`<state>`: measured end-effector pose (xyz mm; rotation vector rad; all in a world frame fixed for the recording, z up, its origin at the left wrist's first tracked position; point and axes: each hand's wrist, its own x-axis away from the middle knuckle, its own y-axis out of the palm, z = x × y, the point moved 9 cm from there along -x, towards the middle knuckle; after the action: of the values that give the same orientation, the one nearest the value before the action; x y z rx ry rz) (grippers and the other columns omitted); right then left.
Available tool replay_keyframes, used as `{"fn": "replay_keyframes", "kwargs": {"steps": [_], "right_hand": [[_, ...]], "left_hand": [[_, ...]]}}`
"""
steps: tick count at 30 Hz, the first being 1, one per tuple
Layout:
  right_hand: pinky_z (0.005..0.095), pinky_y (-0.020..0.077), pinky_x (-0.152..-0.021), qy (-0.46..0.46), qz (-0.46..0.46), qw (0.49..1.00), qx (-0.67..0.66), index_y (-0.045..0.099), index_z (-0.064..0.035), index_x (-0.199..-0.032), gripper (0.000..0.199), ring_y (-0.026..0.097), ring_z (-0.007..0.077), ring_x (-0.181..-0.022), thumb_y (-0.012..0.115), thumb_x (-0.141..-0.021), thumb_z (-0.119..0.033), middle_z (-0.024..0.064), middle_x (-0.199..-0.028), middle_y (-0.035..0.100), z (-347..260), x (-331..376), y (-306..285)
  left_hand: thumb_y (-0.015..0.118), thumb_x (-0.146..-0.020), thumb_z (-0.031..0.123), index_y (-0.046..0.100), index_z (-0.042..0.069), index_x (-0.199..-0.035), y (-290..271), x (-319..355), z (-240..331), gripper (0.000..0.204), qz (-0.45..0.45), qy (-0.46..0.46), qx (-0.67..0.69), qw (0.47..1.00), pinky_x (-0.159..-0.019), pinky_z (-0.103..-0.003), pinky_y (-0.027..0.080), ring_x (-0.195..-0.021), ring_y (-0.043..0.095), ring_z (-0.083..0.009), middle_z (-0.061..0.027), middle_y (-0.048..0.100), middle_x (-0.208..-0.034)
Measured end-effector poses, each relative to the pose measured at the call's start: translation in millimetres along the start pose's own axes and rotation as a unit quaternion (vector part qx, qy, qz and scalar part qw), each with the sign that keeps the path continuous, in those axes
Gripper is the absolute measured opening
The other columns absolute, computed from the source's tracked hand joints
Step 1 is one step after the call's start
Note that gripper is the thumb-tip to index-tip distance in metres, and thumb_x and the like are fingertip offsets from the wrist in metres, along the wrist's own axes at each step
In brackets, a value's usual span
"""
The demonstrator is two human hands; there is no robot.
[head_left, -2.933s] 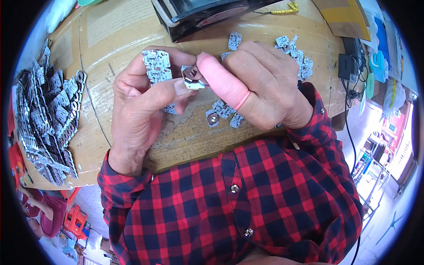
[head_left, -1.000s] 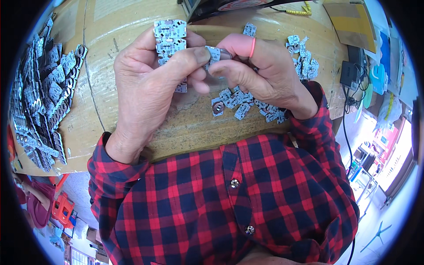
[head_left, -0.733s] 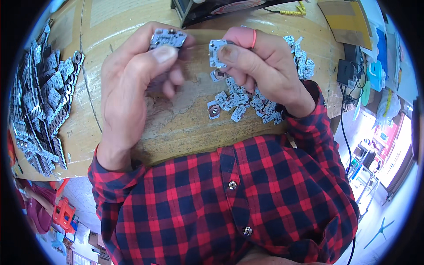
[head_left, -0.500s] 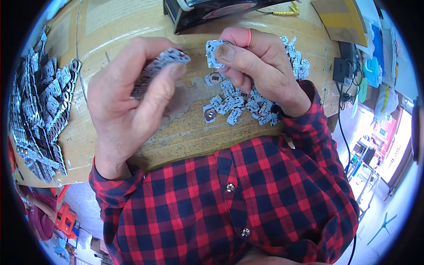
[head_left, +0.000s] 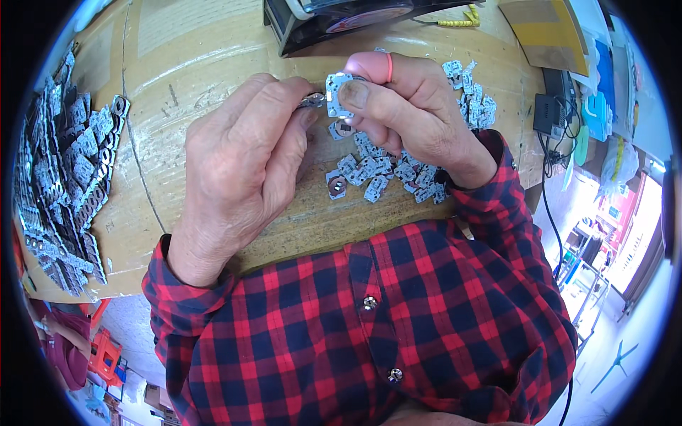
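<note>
Between thumb and fingers, my right hand [head_left: 419, 117] pinches a small white circuit board [head_left: 332, 98] with a rounded edge. My left hand [head_left: 241, 153] is closed on a circuit board strip, of which only the end [head_left: 311, 101] shows past the fingertips; the rest is hidden by the hand. That end meets or nearly meets the left edge of the small board. Below my right hand lies a loose heap of small circuit boards [head_left: 369, 169], a few showing round brown backs. A second heap of boards [head_left: 477, 106] lies beyond my right wrist.
Stacked circuit board strips [head_left: 78, 170] cover the table's left side. A dark box-shaped device [head_left: 284, 28] stands at the far edge, near a yellow coiled cord [head_left: 460, 21]. At right are a cardboard box [head_left: 547, 35] and a black adapter [head_left: 550, 113] with cables. Another person [head_left: 67, 348] is at lower left.
My left hand has moved right and turned, bringing the circuit board strip's end up to the small board. The right hand has shifted slightly left and down, still pinching its board.
</note>
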<state>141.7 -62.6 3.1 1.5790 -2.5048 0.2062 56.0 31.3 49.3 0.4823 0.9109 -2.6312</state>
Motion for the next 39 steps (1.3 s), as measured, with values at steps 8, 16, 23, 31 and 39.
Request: {"fn": "replay_keyframes", "kwargs": {"steps": [8,16,23,31,39], "right_hand": [[0.0181,0.0305,-0.037,0.009,0.013,1.0,-0.001,0.062,-0.0021,-0.088,0.02,0.042,0.0018,-0.042,0.057,-0.095,-0.021,-0.0019,-0.059,0.053,1.2,-1.9,-0.9],[0.0192,0.0287,-0.041,-0.023,0.018,0.999,0.032,0.061,-0.0025,-0.084,0.018,0.04,0.0025,-0.044,0.057,-0.094,-0.017,-0.0033,-0.057,0.05,-2.6,-3.7,-11.1],[0.025,0.0342,-0.048,-0.127,-0.119,0.944,0.282,0.061,-0.0013,-0.081,0.019,0.044,0.0084,-0.052,0.059,-0.093,-0.016,-0.0003,-0.058,0.049,-18.0,4.4,5.3],[0.0255,0.0344,-0.047,-0.129,-0.061,0.968,0.207,0.059,-0.0012,-0.08,0.023,0.044,0.0088,-0.05,0.056,-0.095,-0.019,0.0001,-0.057,0.048,-22.7,5.8,-0.8],[0.026,0.0356,-0.047,-0.125,-0.082,0.965,0.216,0.06,-0.0013,-0.085,0.019,0.046,0.0109,-0.049,0.06,-0.092,-0.019,0.0011,-0.056,0.048,-23.8,7.3,8.4]], "left_hand": [[0.062,-0.075,-0.007,0.06,-0.002,-0.091,-5.1,-1.7,-3.4,0.017,0.011,-0.024,0.02,0.999,-0.053,-0.035,0.046,-0.059,0.058,-0.0283,-0.0126,0.055,-0.071],[0.06,-0.08,-0.004,0.062,-0.002,-0.097,7.7,1.3,-0.9,0.017,-0.078,0.018,0.042,0.996,-0.058,-0.028,0.045,-0.062,0.056,-0.0227,-0.0103,0.057,-0.075],[0.059,-0.082,0.002,0.064,-0.003,-0.096,9.3,1.9,-12.6,0.016,-0.085,-0.057,0.09,0.991,-0.06,-0.025,0.042,-0.066,0.056,-0.017,-0.0078,0.057,-0.078],[0.059,-0.085,0.007,0.06,-0.003,-0.099,21.1,18.6,-27.8,0.016,-0.109,-0.275,0.341,0.892,-0.049,-0.015,0.035,-0.055,0.048,-0.001,-0.0006,0.06,-0.075],[0.063,-0.084,0.004,0.058,-0.004,-0.1,23.0,17.3,-31.2,0.018,-0.078,-0.266,0.394,0.876,-0.049,-0.015,0.04,-0.059,0.054,-0.0033,-0.004,0.063,-0.08]]}}
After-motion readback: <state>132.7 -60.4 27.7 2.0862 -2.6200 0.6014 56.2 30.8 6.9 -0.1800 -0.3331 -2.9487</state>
